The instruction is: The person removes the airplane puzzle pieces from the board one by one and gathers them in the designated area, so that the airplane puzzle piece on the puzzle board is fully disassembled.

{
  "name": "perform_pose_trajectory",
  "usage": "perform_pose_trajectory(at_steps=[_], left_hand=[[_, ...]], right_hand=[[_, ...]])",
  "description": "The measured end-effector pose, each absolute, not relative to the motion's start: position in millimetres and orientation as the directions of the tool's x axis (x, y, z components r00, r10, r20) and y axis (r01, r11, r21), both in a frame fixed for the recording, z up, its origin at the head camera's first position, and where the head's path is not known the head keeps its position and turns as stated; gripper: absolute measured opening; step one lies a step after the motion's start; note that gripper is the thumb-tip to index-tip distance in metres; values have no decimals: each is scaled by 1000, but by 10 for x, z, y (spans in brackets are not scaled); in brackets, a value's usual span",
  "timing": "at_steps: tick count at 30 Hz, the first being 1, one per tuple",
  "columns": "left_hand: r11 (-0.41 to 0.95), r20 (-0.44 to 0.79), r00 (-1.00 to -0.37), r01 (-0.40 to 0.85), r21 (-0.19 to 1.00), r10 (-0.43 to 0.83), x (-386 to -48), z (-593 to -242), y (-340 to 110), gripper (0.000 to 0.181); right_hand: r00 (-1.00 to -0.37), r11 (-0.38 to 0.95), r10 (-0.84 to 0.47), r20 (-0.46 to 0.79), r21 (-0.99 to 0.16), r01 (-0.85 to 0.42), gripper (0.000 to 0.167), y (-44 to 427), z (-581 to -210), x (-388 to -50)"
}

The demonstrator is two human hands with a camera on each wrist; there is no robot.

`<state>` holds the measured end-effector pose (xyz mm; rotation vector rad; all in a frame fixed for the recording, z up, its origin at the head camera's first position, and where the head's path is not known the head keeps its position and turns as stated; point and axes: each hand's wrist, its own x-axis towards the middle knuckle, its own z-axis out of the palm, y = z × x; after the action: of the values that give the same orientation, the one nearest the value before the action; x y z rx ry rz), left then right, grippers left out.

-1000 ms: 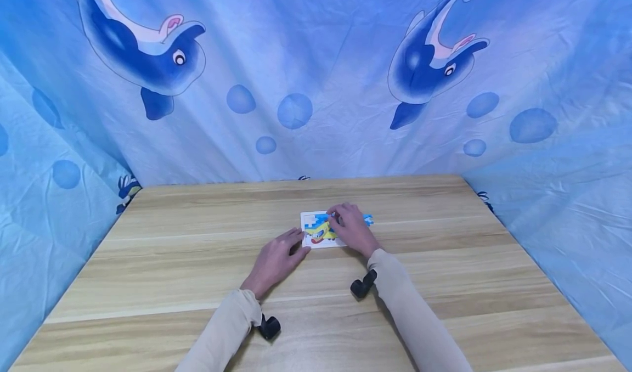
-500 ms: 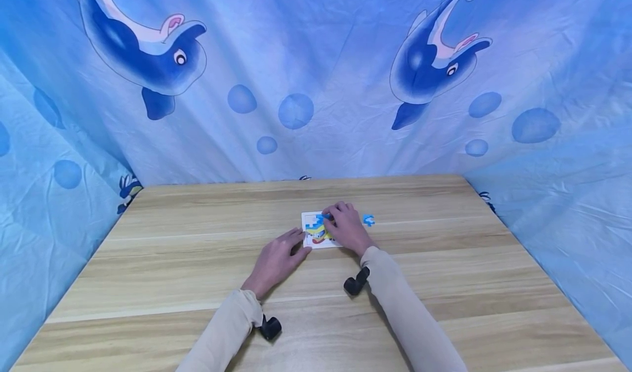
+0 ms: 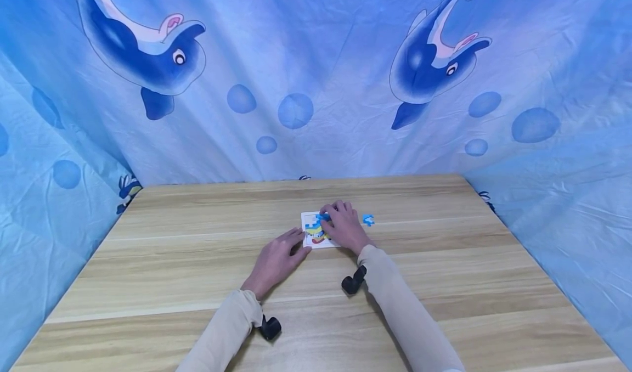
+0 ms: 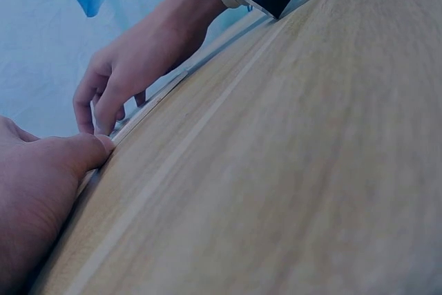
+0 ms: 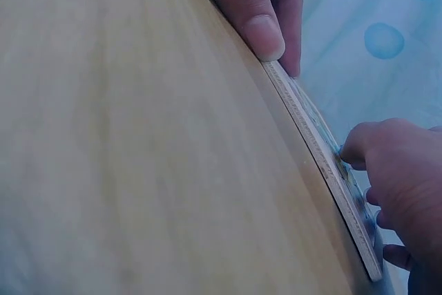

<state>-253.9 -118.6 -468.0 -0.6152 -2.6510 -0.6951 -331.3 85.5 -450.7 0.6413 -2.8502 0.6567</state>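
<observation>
A small jigsaw puzzle board (image 3: pixel 305 218) with a white border lies on the table, showing a yellow, red and blue picture. My left hand (image 3: pixel 275 259) holds its near left corner, thumb on the near edge and fingers along the left side. Over the board, my right hand (image 3: pixel 344 226) has bent fingers and thumb pinching a blue puzzle piece (image 3: pixel 325 217) against the upper part of the picture. That hand covers the board's right half. In the right wrist view, the left thumb (image 5: pixel 264 36) rests on the board's thin edge. The held piece is mostly hidden by fingers.
Another blue puzzle piece (image 3: pixel 368 219) lies on the wooden table (image 3: pixel 316 317) just right of the right hand. A blue curtain (image 3: pixel 316 59) with dolphins and bubbles hangs behind and beside the table. Each wrist carries a small black camera (image 3: pixel 270 327).
My right hand has slid slightly left over the board with the blue puzzle piece, uncovering more of the loose piece's surroundings. My left hand has stayed at the board's corner.
</observation>
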Motion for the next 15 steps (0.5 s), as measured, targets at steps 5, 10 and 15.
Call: perform_pose_trajectory(at_steps=[5,10,15], left_hand=[[790,418,-849,485,376,323,-2541,-4677,-1182,43],[791,416,-850,483,375,322,-2538,-4682,-1180,43],[789,423,-847,487,375,322,-2539,-4688,-1180,43]], right_hand=[[-904,822,-365,221,-379,-424,28,840,-4504,-3317],[-910,826,-356,215,-384,-414,28,833,-4506,-3314],[-914,823,-344,214,-401,-403,28,826,-4502,-3307]])
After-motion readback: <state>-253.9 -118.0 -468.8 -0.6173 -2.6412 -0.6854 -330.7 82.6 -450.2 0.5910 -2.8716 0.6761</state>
